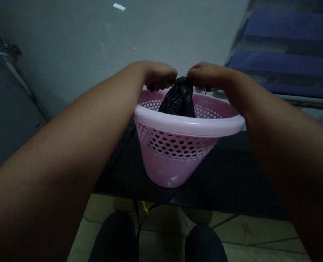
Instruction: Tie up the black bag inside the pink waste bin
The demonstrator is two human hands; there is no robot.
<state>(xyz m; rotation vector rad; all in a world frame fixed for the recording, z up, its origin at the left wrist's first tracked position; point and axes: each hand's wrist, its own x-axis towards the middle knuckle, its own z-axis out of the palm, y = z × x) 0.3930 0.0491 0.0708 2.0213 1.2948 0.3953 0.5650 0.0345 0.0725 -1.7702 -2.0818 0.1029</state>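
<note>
**No readable text**

No lettering, label, brand or number can be made out on the pink plastic basket (pixel 174 167) or on the black plastic bag (pixel 177 100) inside it.

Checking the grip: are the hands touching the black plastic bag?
Touching: the head view shows the left hand and right hand gripping the gathered top of the black plastic bag.

A grey wall (pixel 68 36) fills the upper part of the frame, and a blue striped fabric (pixel 284 47) is at the upper right. Below the middle is a dark table top (pixel 227 178), and under it are beige floor tiles (pixel 254 233).
</note>
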